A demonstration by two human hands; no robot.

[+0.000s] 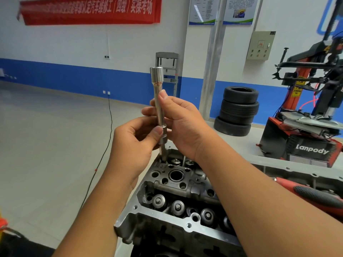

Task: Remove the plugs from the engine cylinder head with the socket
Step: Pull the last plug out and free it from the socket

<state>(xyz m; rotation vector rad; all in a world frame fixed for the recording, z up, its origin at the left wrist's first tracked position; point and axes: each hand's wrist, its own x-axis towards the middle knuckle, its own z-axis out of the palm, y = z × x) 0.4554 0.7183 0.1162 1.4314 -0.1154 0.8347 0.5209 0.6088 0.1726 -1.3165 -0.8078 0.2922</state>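
Note:
A grey engine cylinder head (178, 184) lies below me with valve springs and an open round plug well (176, 175) showing. A long silver socket extension (159, 101) stands upright, its lower tip in a hole at the head's far end and a wider socket at its top. My left hand (135, 143) pinches the lower collar of the tool with thumb and fingers. My right hand (181, 123) grips the shaft just above, thumb pointing up along it. No plug is visible.
A red-handled tool (311, 195) lies on the bench at the right, beside my right forearm. A stack of tyres (237, 110) and a red tyre-changing machine (311, 115) stand behind. A black cable (104, 154) runs across the tiled floor on the left.

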